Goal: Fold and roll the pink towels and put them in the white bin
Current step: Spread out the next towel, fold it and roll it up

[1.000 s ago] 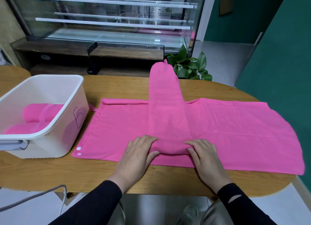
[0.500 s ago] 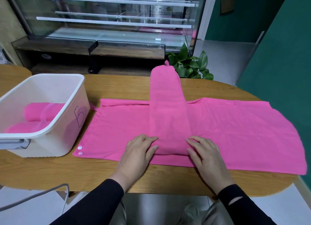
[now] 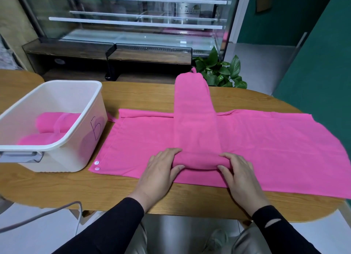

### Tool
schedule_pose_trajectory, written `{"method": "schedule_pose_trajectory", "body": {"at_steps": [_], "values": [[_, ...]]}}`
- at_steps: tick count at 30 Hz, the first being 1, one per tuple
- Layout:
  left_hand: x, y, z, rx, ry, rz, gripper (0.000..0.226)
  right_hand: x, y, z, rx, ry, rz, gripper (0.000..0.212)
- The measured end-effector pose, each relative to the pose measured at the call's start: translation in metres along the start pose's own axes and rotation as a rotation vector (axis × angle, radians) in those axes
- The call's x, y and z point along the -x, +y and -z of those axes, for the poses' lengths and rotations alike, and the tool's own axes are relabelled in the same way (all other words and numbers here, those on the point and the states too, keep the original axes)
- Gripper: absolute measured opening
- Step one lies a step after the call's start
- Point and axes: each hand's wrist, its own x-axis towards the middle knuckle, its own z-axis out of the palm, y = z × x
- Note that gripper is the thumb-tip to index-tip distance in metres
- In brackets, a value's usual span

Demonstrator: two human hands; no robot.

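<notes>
folded pink strip [image 3: 195, 124] lies lengthwise across a spread pink towel [image 3: 275, 151] on the wooden table [image 3: 144, 96]. left hand [image 3: 161, 170] and right hand [image 3: 239, 174] each curl round one end of the near roll, judged to keep it tight and even. white bin [image 3: 62, 139] at left holds rolled towels [image 3: 55, 120].

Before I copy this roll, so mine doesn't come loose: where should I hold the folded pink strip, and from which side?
Hold the folded strip at its near, rolled end, coming from the table's front edge. The left hand and right hand each grip one end of that short roll. The strip runs away from you, so likely rolling forward keeps it even.
</notes>
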Motion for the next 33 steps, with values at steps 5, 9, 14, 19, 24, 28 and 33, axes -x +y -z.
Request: {"method": "schedule_pose_trajectory", "body": {"at_steps": [5, 9, 14, 19, 24, 28, 33], "values": [[0.001, 0.005, 0.003, 0.092, 0.013, 0.024, 0.054, 0.002, -0.002, 0.005, -0.102, -0.025, -0.080, 0.042], [0.001, 0.005, 0.004, 0.114, -0.007, 0.056, 0.057, 0.001, -0.003, 0.005, -0.128, -0.049, -0.088, 0.035], [0.000, 0.004, 0.003, 0.107, -0.046, 0.121, 0.055, 0.000, -0.001, 0.001, 0.025, 0.036, 0.037, 0.038], [-0.003, 0.006, 0.004, 0.127, -0.040, 0.117, 0.059, 0.002, 0.001, -0.004, 0.126, -0.097, 0.129, 0.058], [-0.003, 0.000, 0.002, 0.098, -0.050, 0.040, 0.077, 0.000, 0.000, -0.004, 0.108, -0.087, 0.113, 0.057], [-0.002, -0.001, 0.002, 0.112, -0.016, 0.064, 0.065, 0.002, -0.001, 0.000, 0.029, -0.022, 0.096, 0.043], [-0.001, 0.001, 0.002, 0.121, -0.024, 0.101, 0.070, 0.003, -0.005, 0.006, -0.055, -0.028, 0.068, 0.047]]}}
